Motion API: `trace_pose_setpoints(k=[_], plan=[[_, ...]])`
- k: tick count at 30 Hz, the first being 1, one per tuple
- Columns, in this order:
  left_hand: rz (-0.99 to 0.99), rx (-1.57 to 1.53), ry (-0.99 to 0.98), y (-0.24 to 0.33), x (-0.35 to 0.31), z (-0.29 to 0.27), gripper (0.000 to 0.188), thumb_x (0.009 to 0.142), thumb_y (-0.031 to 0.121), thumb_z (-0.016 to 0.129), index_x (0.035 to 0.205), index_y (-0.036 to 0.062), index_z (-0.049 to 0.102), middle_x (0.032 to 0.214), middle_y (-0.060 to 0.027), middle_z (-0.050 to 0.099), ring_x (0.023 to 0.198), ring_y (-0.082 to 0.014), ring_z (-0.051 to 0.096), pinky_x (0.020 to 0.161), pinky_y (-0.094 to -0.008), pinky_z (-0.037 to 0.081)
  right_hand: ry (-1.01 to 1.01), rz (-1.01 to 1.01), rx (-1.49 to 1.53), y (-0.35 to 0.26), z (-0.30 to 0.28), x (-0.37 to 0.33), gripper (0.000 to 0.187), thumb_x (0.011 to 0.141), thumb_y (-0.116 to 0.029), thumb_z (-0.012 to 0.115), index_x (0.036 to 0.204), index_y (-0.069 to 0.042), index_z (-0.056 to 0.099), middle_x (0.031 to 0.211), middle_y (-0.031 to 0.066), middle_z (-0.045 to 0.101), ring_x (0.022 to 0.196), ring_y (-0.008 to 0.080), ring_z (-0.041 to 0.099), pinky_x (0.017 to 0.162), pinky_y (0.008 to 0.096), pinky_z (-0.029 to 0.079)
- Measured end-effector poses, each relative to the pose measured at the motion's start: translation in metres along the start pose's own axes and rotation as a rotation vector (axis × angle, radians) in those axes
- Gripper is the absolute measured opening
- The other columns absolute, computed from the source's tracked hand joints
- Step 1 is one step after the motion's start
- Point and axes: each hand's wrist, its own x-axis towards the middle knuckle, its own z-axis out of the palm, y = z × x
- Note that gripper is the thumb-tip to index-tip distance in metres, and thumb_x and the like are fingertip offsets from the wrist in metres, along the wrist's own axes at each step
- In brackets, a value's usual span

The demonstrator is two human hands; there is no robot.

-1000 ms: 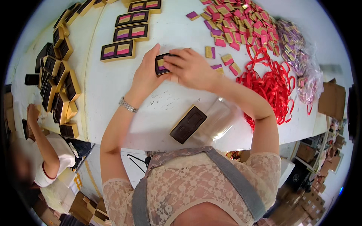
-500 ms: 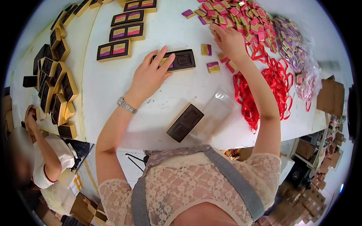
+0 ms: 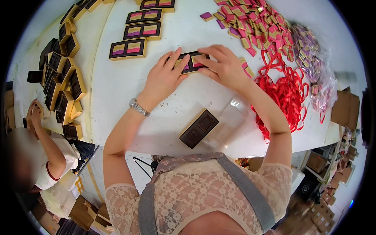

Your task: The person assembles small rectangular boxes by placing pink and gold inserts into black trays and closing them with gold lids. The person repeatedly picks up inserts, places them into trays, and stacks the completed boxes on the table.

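A long gift box, black inside with gold sides, lies between my hands in the middle of the table. My left hand grips its left end, with the thumb by a purple-and-gold square piece in the left compartment. Over the right compartment, the fingers of my right hand press on a pink-and-gold square piece; the fingers partly cover it. Closer to me sits another box with two bare dark compartments, tilted beside a clear plastic sheet or tray.
Filled boxes line up at far left. A pile of pink, purple and gold pieces lies far right, with a plastic bag of more. Red ribbons tangle nearby. Bare boxes stack left, near a co-worker's hands.
My right hand has come from the pile to the box, and a pink-and-gold piece is now in the right compartment. The left hand stays on the box. The whole view has shifted slightly.
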Motion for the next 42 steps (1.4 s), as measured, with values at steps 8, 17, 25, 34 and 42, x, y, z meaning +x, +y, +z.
trace_pose_setpoints(k=[8,17,25,34,42], plan=[[0.092,0.055,-0.108,-0.029,0.026,-0.013,0.062,0.080,0.019,0.074,0.138,0.0127,0.052,0.135,-0.0096,0.052,0.123,-0.0302,0.049,0.102,-0.0404,0.046,-0.145,-0.017,-0.088,-0.006,0.001,0.011,0.038,0.085,-0.028,0.071,0.115,-0.005,0.067,0.136,0.0067,0.058,0.123,0.0295,0.050,0.102,0.0454,0.041],[-0.123,0.375,-0.194,-0.172,0.116,-0.050,0.056,0.095,0.018,0.060,0.147,0.0085,0.041,0.157,-0.0188,0.029,0.142,-0.0437,0.026,0.117,-0.0464,0.029,-0.575,-0.149,0.603,-0.088,-0.031,-0.034,0.054,0.082,-0.018,0.073,0.133,-0.014,0.058,0.145,0.0130,0.048,0.120,0.0311,0.051,0.104,0.0469,0.039],[-0.045,-0.406,-0.414,0.011,0.015,-0.065,0.088,0.088,0.031,0.070,0.155,0.0072,0.020,0.158,-0.0206,0.027,0.147,-0.0363,0.025,0.118,-0.0427,0.025,-0.096,0.149,0.303,-0.055,0.027,-0.011,0.061,0.077,-0.015,0.072,0.135,-0.015,0.054,0.128,0.0161,0.055,0.115,0.0307,0.054,0.097,0.0450,0.044],[-0.018,-0.173,-0.268,0.012,-0.010,-0.030,0.061,0.082,0.002,0.068,0.140,0.0063,0.048,0.141,-0.0151,0.043,0.128,-0.0359,0.042,0.105,-0.0419,0.043,-0.420,0.360,-0.060,0.067,-0.018,-0.045,0.042,0.081,-0.006,0.069,0.122,-0.016,0.067,0.127,0.0063,0.057,0.109,0.0249,0.059,0.088,0.0388,0.052],[-0.255,-0.521,-0.199,0.012,-0.010,-0.012,0.072,0.077,0.008,0.079,0.141,0.0064,0.045,0.133,-0.0134,0.049,0.122,-0.0303,0.049,0.098,-0.0379,0.049,-0.181,0.347,0.314,0.091,0.008,-0.034,0.030,0.077,-0.013,0.077,0.108,-0.015,0.075,0.117,0.0036,0.066,0.103,0.0228,0.062,0.085,0.0343,0.052]])
